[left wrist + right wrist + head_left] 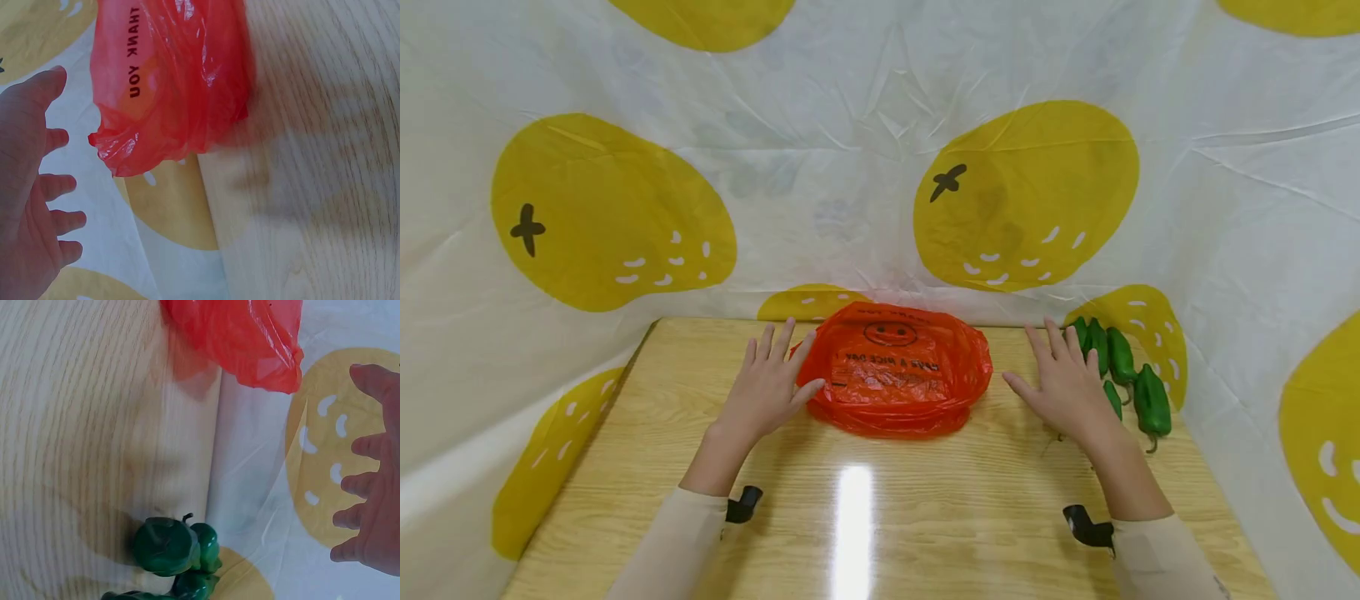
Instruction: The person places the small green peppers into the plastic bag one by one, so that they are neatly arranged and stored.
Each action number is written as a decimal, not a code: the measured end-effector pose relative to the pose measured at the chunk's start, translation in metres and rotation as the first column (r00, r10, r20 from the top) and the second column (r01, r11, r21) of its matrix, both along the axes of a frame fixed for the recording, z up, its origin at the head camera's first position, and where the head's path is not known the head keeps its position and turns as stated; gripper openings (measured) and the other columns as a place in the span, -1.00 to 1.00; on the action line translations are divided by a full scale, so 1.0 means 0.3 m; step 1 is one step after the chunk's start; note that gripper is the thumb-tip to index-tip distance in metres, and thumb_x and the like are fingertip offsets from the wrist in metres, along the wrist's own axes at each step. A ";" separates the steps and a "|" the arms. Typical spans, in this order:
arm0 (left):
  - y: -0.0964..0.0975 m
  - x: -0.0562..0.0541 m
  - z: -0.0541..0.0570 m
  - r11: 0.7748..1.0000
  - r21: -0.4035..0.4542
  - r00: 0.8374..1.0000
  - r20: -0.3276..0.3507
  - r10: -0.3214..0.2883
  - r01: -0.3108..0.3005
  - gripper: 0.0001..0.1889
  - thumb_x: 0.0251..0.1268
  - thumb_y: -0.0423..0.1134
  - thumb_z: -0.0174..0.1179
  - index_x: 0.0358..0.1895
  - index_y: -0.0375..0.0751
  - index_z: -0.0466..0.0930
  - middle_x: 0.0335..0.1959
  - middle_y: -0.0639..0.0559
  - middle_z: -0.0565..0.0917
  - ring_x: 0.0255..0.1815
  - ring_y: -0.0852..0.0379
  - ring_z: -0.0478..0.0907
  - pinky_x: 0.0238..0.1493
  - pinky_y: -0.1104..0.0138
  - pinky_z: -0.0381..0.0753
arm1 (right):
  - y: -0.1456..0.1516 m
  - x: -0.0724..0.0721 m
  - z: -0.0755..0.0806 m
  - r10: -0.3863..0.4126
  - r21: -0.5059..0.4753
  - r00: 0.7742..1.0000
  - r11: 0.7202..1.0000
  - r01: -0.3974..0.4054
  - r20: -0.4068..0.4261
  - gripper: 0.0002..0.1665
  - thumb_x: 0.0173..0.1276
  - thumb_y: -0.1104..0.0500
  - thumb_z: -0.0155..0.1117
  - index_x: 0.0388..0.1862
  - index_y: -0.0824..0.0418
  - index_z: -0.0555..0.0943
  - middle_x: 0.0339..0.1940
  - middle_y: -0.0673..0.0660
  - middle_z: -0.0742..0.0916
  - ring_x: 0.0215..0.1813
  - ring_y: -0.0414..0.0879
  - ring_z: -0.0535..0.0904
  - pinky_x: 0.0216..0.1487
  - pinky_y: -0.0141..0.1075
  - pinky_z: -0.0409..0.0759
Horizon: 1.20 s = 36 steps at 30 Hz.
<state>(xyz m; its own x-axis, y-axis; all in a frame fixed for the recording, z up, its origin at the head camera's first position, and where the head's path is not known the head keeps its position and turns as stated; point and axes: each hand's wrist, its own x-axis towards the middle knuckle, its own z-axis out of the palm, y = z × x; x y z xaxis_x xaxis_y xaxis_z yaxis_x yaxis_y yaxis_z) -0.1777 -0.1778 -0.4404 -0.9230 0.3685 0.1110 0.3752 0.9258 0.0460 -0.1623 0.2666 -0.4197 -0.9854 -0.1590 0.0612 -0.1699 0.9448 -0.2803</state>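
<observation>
A red plastic bag [891, 375] with a printed smiley face and lettering stands on the wooden table, its mouth spread wide. To its left my left hand [767, 379] is held with fingers spread, thumb and fingertips overlapping the bag's edge in the head view. On the other side, my right hand [1067, 387] has its fingers spread and holds nothing. Several green peppers [1152, 400] lie at the table's right end, partly hidden behind that hand. The right wrist view shows the bag [250, 337] and the peppers [165, 547] apart from the fingers.
The wooden table [925, 517] ends at a white cloth [835, 208] printed with yellow fruit, which hangs behind it and along both sides. A black wrist mount [745, 504] is on the left forearm, and another [1088, 527] on the right.
</observation>
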 end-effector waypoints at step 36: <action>-0.035 -0.053 -0.066 0.994 -0.016 0.994 -0.011 -0.105 0.105 -0.22 0.55 0.25 0.01 0.68 0.02 0.09 0.71 -0.29 -0.07 0.67 -0.44 -0.09 0.60 -0.29 0.02 | 0.209 0.015 -0.119 -0.017 -0.184 0.998 0.983 0.028 0.063 0.20 0.51 -0.22 0.25 0.70 0.39 -0.18 0.66 0.55 -0.02 0.59 0.56 -0.01 0.36 0.53 0.20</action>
